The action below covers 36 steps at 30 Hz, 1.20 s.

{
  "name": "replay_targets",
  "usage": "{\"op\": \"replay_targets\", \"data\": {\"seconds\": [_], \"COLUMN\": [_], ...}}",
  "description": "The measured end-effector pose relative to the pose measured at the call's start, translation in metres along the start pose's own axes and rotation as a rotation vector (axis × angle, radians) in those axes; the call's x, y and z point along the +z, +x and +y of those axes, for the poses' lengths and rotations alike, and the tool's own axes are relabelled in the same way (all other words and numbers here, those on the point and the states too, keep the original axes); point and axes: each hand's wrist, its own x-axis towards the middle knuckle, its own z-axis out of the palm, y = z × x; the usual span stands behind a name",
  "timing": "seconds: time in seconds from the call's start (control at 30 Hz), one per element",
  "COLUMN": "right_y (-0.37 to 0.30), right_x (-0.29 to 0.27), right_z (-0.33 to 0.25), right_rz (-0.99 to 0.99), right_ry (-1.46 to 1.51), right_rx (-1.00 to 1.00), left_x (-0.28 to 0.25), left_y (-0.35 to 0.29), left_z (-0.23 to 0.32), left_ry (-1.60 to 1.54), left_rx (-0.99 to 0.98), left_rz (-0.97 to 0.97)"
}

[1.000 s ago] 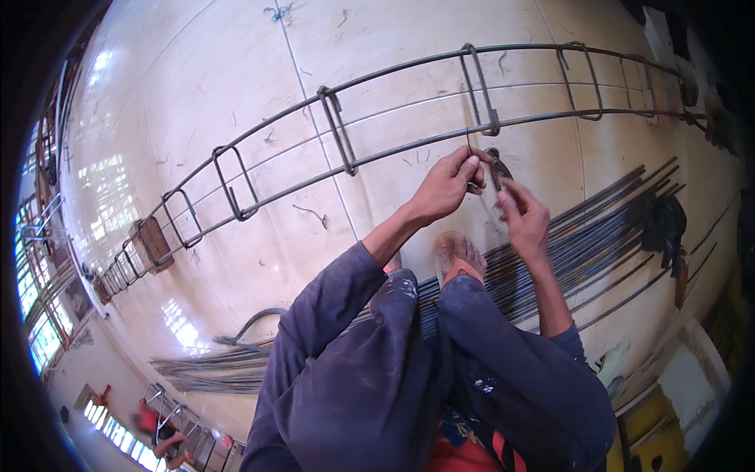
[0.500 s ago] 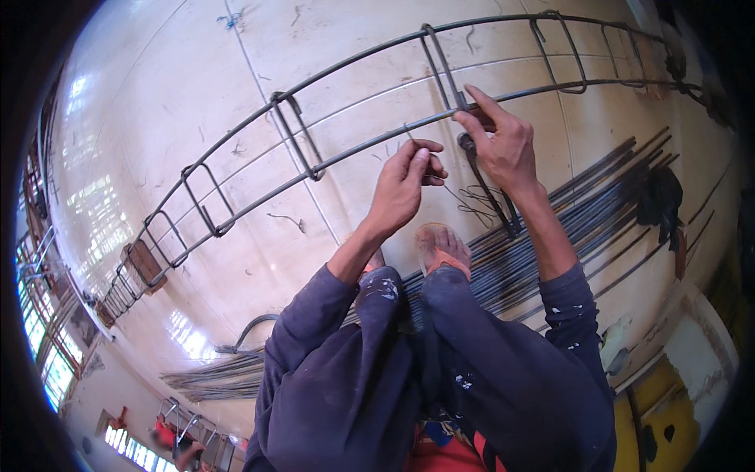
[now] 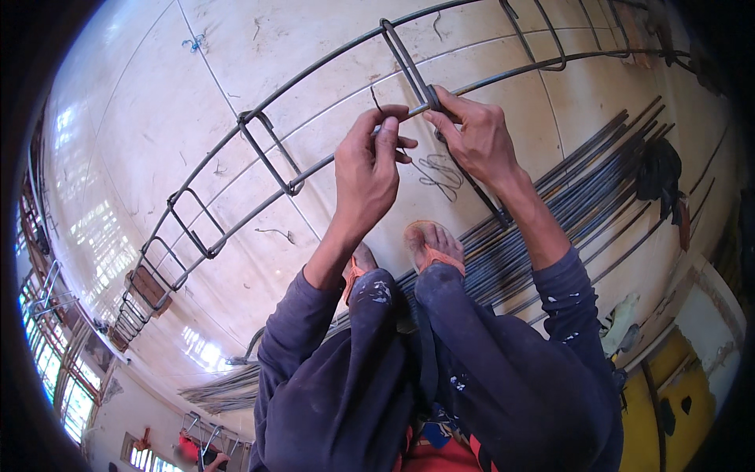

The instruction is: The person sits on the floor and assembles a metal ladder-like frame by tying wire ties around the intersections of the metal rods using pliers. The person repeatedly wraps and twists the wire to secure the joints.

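Note:
A long rebar cage [image 3: 322, 164] of two visible rods with rectangular stirrups [image 3: 406, 59] spans the floor before me. My left hand [image 3: 370, 161] is closed at the near rod, pinching a thin tie wire [image 3: 375, 97] whose bent end sticks up past the rod. A looped tail of wire [image 3: 440, 177] dangles between my hands. My right hand [image 3: 476, 134] is closed, thumb and fingers pressed on the stirrup where it meets the near rod. Dark long-handled pincers [image 3: 481, 193] hang below the right palm; the palm hides how they are held.
Behind my feet lies a bundle of steel rods [image 3: 566, 197], with a black cloth or bag [image 3: 659, 169] on its right end. A wooden block [image 3: 148, 291] is under the cage's left end. Thin wires [image 3: 224, 387] lie lower left. Another person [image 3: 200, 450] is far lower left.
My left hand has moved up to the near rod, bringing the wire against it. My right hand has closed its raised forefinger onto the stirrup joint. The view has shifted slightly.

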Motion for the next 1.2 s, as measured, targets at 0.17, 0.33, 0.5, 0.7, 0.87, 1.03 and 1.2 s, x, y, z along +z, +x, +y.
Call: {"op": "replay_targets", "data": {"seconds": [0.17, 0.33, 0.5, 0.7, 0.87, 1.03, 1.2], "right_y": [0.001, 0.003, 0.001, 0.001, -0.005, -0.042, -0.084], "right_x": [-0.001, -0.004, -0.003, -0.003, -0.003, -0.027, -0.009], "right_z": [0.003, -0.003, -0.003, -0.002, 0.001, -0.029, -0.031], "right_rz": [-0.011, -0.033, -0.037, -0.034, 0.047, -0.048, -0.434], "right_ry": [-0.011, -0.028, -0.031, -0.049, 0.013, 0.102, 0.540], "right_rx": [-0.007, 0.005, 0.007, 0.001, 0.011, 0.090, 0.264], "left_x": [0.002, 0.005, 0.004, 0.003, 0.004, -0.005, -0.007], "left_y": [0.009, 0.006, 0.007, 0.007, 0.003, -0.016, -0.019], "left_z": [-0.008, -0.014, -0.017, -0.018, -0.014, 0.005, 0.019], "left_ry": [-0.029, -0.071, -0.081, -0.091, -0.145, -0.273, -0.394], "left_rx": [-0.069, -0.063, -0.076, -0.069, -0.068, -0.124, -0.202], "left_rz": [-0.005, 0.008, -0.012, -0.010, 0.004, -0.010, -0.133]}}
